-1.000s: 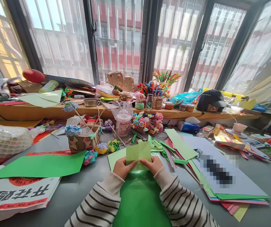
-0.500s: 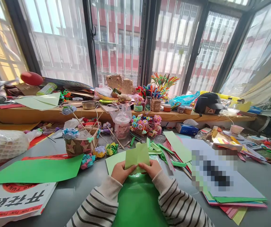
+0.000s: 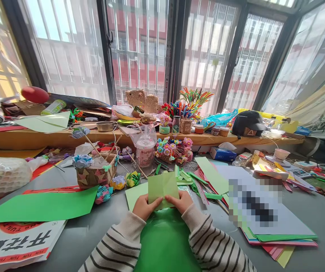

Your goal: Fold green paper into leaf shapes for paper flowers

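Note:
A light green square of paper with a crease down its middle stands tilted up between my hands. My left hand pinches its lower left edge, thumb on the near face. On the lower right edge my right hand grips the same way, and the two thumb tips almost meet at the crease. My other fingers are hidden behind the paper. Another pale green sheet lies on the table just beyond my left hand. Below my hands is a glossy dark green surface.
Left stands a basket with paper flowers, beside a bright green sheet. Cut green strips and a pink ruler lie beyond my right hand. A stack of coloured paper is on the right. Behind is a lidded cup.
The paper stays held in both hands, its two halves looking slightly flatter. The whole view has shifted a little; nothing was let go.

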Demonstrator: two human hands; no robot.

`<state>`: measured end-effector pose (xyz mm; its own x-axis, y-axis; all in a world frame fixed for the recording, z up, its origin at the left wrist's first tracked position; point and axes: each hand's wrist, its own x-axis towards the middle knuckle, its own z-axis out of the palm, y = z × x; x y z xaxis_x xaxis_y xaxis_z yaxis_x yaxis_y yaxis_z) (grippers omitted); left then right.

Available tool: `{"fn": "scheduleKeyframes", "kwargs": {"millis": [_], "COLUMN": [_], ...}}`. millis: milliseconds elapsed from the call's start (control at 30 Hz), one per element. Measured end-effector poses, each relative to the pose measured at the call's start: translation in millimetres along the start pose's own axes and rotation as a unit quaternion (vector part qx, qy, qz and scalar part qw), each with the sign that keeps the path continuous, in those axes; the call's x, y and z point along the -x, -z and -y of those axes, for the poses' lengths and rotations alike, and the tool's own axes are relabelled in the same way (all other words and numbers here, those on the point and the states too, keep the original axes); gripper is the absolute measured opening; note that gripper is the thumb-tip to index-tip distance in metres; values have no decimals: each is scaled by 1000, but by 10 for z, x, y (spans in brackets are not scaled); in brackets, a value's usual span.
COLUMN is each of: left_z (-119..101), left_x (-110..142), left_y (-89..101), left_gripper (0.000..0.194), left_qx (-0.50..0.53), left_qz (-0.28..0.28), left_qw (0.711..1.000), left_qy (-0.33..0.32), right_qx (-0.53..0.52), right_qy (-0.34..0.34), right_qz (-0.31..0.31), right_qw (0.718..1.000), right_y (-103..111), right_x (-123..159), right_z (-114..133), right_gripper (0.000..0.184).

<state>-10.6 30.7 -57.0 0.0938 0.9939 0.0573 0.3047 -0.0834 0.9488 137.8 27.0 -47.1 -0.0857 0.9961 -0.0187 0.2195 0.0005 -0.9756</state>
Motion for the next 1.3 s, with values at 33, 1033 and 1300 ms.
{"fn": "scheduleKeyframes", "kwargs": {"millis": [33, 1033, 1300], "left_z": [-2, -55, -126], "left_x": [1, 23, 76], "left_y": [-4, 11, 6], "left_gripper": [41, 39, 32], "left_qx": [-5, 7, -31], "left_qz": [-4, 3, -3], "left_qw": [1000, 1000, 999], "left_qy": [0, 4, -32], "right_qx": [16, -81, -90], "right_qy": [5, -29, -38], "right_qz": [-4, -27, -29], "right_qw": [1000, 996, 995], "right_y": [2, -35, -54], "right_x": [2, -40, 9], "right_z": [6, -81, -37], "right_gripper": [30, 23, 24]}}
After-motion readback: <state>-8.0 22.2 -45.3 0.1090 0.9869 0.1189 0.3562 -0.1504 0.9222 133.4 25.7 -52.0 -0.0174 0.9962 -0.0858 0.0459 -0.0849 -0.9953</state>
